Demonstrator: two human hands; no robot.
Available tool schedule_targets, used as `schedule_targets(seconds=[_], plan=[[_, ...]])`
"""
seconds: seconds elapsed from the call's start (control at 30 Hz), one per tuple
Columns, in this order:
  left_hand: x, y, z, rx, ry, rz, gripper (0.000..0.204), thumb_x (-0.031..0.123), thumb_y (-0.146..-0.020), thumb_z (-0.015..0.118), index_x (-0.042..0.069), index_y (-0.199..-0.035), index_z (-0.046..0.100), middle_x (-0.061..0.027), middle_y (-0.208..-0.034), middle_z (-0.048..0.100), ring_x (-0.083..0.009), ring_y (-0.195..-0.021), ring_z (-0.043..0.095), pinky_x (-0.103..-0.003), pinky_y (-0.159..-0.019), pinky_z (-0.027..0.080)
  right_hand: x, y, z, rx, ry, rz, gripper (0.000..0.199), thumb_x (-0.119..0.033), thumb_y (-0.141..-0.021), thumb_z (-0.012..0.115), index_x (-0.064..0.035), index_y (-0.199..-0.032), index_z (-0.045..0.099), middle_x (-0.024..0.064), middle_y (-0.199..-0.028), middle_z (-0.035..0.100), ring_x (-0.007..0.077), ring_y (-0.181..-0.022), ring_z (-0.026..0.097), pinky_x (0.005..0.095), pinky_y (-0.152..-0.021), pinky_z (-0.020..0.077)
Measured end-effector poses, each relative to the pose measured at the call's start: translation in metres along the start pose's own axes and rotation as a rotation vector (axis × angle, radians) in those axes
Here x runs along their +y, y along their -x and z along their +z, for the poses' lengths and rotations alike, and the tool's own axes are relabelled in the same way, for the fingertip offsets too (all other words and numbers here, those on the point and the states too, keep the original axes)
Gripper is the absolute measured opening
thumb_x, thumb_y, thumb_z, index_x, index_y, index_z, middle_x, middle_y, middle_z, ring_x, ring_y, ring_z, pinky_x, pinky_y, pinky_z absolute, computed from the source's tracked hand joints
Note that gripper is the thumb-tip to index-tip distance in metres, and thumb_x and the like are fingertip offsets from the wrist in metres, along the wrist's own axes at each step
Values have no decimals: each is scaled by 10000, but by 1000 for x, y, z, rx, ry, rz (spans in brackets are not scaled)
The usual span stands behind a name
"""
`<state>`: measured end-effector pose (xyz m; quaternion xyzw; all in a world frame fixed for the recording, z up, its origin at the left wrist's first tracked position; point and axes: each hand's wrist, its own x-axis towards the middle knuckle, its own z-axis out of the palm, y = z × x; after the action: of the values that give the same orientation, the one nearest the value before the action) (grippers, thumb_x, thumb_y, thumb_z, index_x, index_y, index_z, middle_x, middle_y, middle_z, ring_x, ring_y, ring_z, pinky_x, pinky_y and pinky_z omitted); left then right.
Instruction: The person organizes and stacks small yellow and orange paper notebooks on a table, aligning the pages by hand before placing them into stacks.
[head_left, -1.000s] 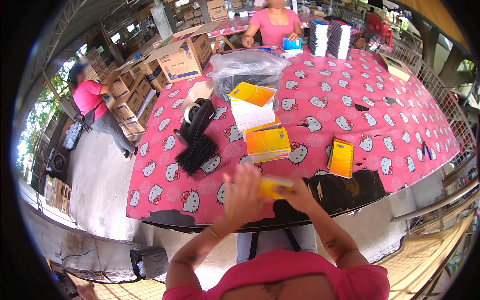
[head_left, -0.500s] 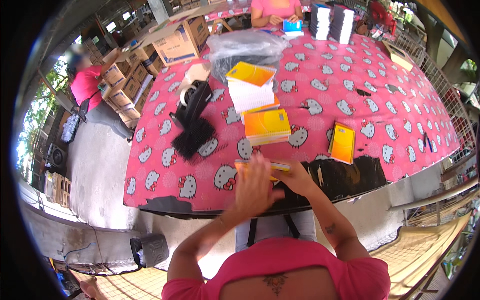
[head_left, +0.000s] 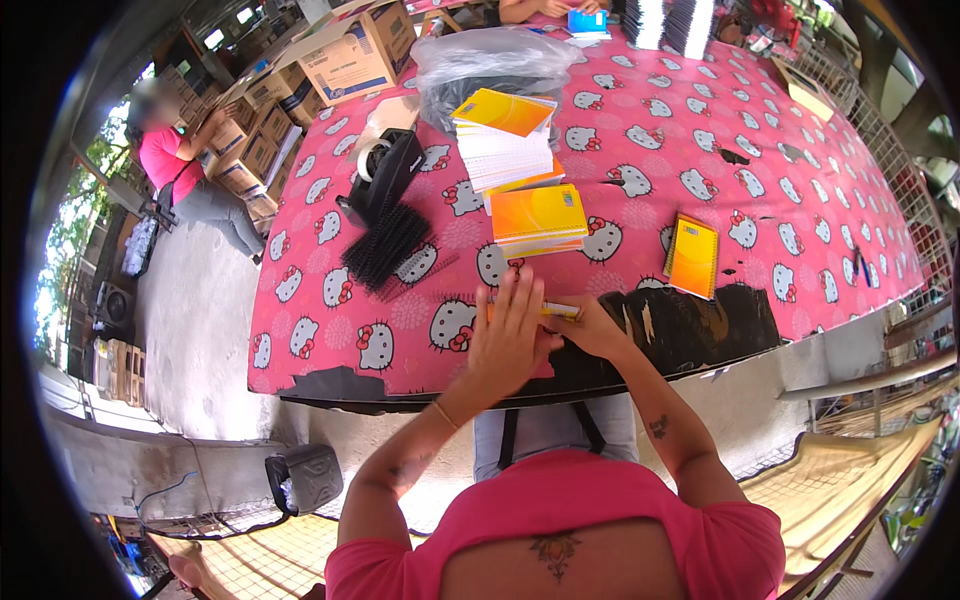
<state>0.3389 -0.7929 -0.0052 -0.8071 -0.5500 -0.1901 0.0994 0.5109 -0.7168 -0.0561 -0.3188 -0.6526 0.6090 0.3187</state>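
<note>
Near the table's front edge, my right hand (head_left: 592, 326) grips a small yellow-orange notebook (head_left: 562, 311), which stands with a narrow edge upward. My left hand (head_left: 508, 335) lies against its left side, palm flat and fingers stretched out, covering most of it. Just beyond is a stack of yellow-orange notebooks (head_left: 540, 217). Behind that stack, more notebooks lean in a fanned pile with white pages (head_left: 503, 158) showing. A finished-looking spiral notebook (head_left: 692, 256) lies to the right. Black spiral binding coils (head_left: 386, 246) are heaped to the left.
A black tape dispenser (head_left: 388, 178) stands behind the coils. Farther back are a clear plastic bag (head_left: 490, 75) and cardboard boxes (head_left: 350, 60). Across the table a person's hands (head_left: 585, 8) hold a blue notebook (head_left: 587, 22). Another person (head_left: 175, 160) stands by boxes at left.
My left hand, blurred before, now rests more clearly against the notebook with its fingers extended. My right hand keeps its grip. The whole view has shifted slightly.
</note>
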Motion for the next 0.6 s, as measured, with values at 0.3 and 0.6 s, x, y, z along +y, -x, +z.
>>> schedule_targets(seconds=[0.3, 0.6], plan=[[7, 6, 3, -86, 22, 48, 866, 547, -927, 525, -92, -1471, 310, -282, -1540, 311, -414, -1464, 254, -643, -1141, 160, -1, 0, 4, -5, 17, -74, 321, -54, -914, 644, -18, -1233, 633, 37, -975, 699, 80, -846, 598, 282, -726, 519], [25, 18, 5, -159, 120, 71, 859, 563, -924, 506, -66, -1478, 320, -249, -1569, 278, -374, -1487, 229, -607, -1164, 134, 1, -1, 3, 2, 76, -237, 289, -52, -875, 664, 13, -1156, 640, 98, -1008, 718, 152, -912, 659, 335, -828, 522]])
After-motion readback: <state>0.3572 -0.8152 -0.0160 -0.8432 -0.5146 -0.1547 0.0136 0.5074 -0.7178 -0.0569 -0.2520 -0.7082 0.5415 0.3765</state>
